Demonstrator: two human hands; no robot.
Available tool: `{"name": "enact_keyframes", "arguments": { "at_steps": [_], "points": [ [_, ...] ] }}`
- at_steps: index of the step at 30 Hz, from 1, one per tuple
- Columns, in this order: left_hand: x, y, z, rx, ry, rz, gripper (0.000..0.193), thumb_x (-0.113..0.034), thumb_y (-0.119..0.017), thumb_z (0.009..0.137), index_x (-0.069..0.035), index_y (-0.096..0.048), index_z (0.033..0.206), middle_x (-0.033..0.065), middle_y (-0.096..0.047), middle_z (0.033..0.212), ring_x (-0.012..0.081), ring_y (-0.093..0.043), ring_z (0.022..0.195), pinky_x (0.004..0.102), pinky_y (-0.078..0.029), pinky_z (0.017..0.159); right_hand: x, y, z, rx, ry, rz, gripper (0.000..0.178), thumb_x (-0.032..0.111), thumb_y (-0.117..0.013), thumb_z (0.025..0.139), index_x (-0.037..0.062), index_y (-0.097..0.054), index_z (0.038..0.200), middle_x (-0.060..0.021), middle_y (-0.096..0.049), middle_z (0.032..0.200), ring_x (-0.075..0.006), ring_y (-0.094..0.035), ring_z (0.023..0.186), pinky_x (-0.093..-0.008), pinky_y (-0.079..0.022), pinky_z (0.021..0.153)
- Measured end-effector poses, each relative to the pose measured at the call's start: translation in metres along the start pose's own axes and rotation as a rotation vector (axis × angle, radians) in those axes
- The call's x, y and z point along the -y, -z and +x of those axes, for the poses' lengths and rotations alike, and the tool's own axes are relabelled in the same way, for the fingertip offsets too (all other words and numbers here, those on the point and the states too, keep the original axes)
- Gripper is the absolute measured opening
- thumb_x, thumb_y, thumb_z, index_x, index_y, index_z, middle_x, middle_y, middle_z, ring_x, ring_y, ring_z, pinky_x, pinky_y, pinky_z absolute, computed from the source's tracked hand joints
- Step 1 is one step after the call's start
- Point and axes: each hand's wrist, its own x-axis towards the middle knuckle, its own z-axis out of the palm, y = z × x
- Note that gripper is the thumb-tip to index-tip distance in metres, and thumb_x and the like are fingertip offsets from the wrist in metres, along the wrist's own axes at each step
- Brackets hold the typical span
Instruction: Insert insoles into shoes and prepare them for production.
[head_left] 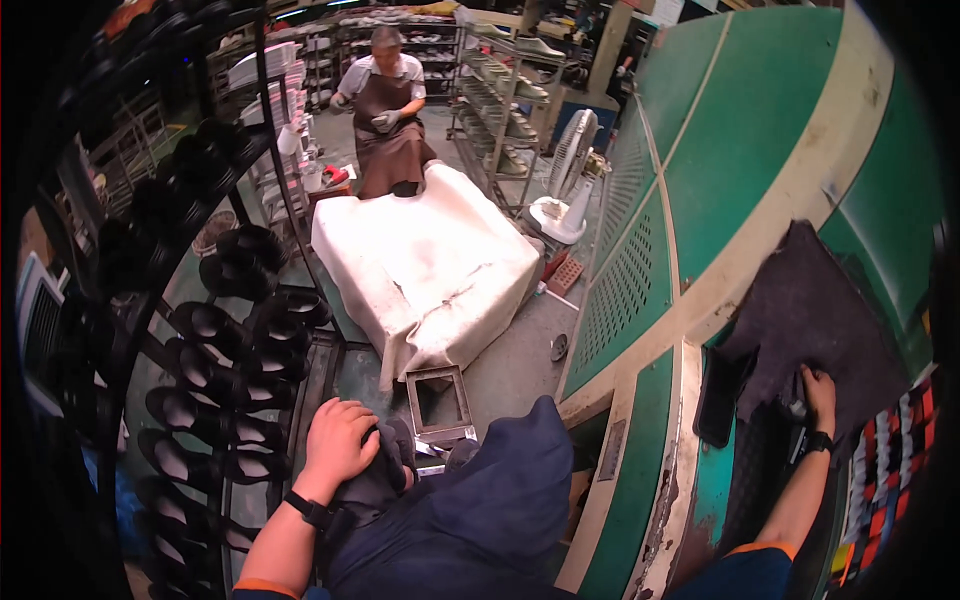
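My left hand (342, 438) lies over my bent knee in dark trousers, its fingers stretched forward and resting on it. Far off to the right, my right hand (819, 392) reaches to a dark cloth (830, 310) draped over the green machine (755, 130). Its fingers are bent together at a small dark grey object (795, 406), which is too blurred to name. A black flat piece (722, 395) lies beside the cloth. Both wrists wear black bands.
Ahead stands a table under a pale cloth (435, 250), with an aproned, gloved person (388, 110) seated behind it. A metal frame stool (438, 402) is before me. Black shoes (190, 410) fill the left rack. A fan (572, 165) and shoe rack (508, 110) stand beyond.
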Motion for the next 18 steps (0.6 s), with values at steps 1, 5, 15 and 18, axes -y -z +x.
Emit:
{"name": "enact_keyframes", "arguments": {
  "at_steps": [1,5,15,18],
  "points": [
    [0.001,-0.004,0.000,-0.010,-0.001,-0.011,0.023,-0.022,-0.069,0.076,-0.008,-0.073,0.094,0.0057,-0.070,0.102,0.0249,-0.061,0.110,0.0455,-0.040,0.106,0.000,-0.002,-0.004,-0.084,0.043,-0.077,0.057,0.047,-0.058,0.088,-0.0058,-0.067,0.108,-0.0293,-0.067,0.107,-0.0380,-0.063,0.111,-0.0402,-0.046,0.094],
    [0.007,-0.006,-0.005,-0.038,0.009,-0.036,0.023,-0.022,-0.069,0.076,-0.009,-0.073,0.095,0.0057,-0.070,0.102,0.0245,-0.061,0.112,0.0457,-0.039,0.107,-0.011,-0.050,-0.011,-0.015,0.289,0.137,0.058,0.038,-0.060,0.088,-0.0046,-0.056,0.127,-0.0240,-0.063,0.125,-0.0343,-0.059,0.121,-0.0360,-0.043,0.100],
    [0.035,-0.001,-0.031,-0.182,0.035,-0.246,0.022,-0.019,-0.069,0.076,-0.009,-0.073,0.095,0.0053,-0.070,0.106,0.0256,-0.060,0.115,0.0459,-0.038,0.108,-0.026,-0.014,-0.068,0.337,0.134,0.604,0.061,0.033,-0.067,0.089,-0.0010,-0.052,0.137,-0.0070,-0.061,0.131,-0.0187,-0.055,0.118,-0.0312,-0.038,0.104],
    [0.043,0.002,-0.044,-0.197,0.050,-0.302,0.022,-0.019,-0.068,0.077,-0.009,-0.074,0.095,0.0054,-0.069,0.108,0.0252,-0.059,0.116,0.0456,-0.036,0.110,-0.010,-0.010,-0.121,0.186,0.139,0.605,0.072,0.030,-0.075,0.084,-0.0008,-0.046,0.142,-0.0111,-0.058,0.134,-0.0224,-0.052,0.124,-0.0326,-0.035,0.108]
  ]
}}
